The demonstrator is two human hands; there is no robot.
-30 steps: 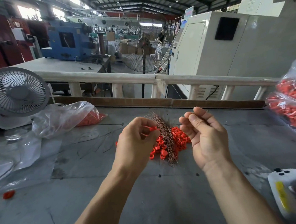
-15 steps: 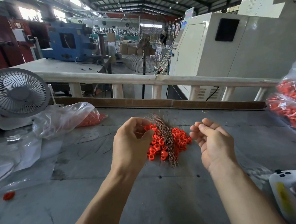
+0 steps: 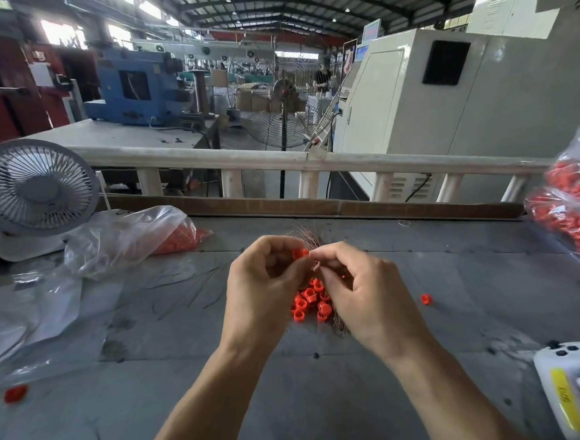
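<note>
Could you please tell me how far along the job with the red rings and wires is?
Done: no finished piece that I can pick out. In hand: the left hand holds a ring, and the right hand pinches a wire at it. Left: the pile of rings, the wire bundle beneath, and a bag of red parts.

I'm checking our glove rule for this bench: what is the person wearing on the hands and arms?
Nothing that shows. The left hand and right hand are bare, with no gloves, rings or tape. The left forearm and right forearm are bare too: no sleeves, watch or bands in view.
</note>
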